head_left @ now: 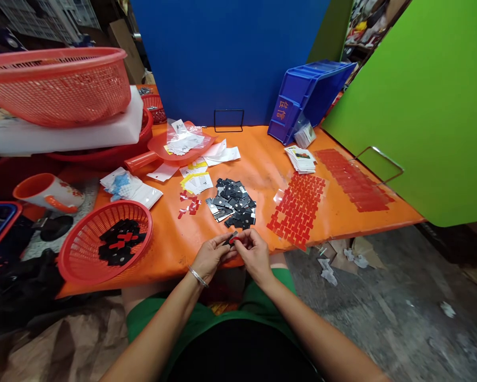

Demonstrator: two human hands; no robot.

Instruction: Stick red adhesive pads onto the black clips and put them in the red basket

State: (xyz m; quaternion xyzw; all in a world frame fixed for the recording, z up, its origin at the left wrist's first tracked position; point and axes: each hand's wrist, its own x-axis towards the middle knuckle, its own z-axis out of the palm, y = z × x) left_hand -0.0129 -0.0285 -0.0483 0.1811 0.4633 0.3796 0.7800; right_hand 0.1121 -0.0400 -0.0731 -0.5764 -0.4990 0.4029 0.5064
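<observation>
My left hand [209, 259] holds a small flat black piece [231, 239] at the table's front edge. Against it my right hand [256, 255] pinches a small red sticker [234, 240], fingertips close together. Just beyond my hands lies a heap of flat black pieces [234, 201]. To its right is a sheet of red T-shaped stickers [297, 207], with a gap in its pattern. Several loose red stickers [189, 204] lie left of the heap. At the left, a red basket [73, 249] contains black pieces [121, 241], some with red on them.
A second red sheet [355, 178] lies by the green panel [421, 106]. A blue bin [292, 103] on its side and a card stack [302, 159] stand at the back right. A red dustpan [142, 159] with papers, a mug [47, 193] and a large basket [63, 90] crowd the left.
</observation>
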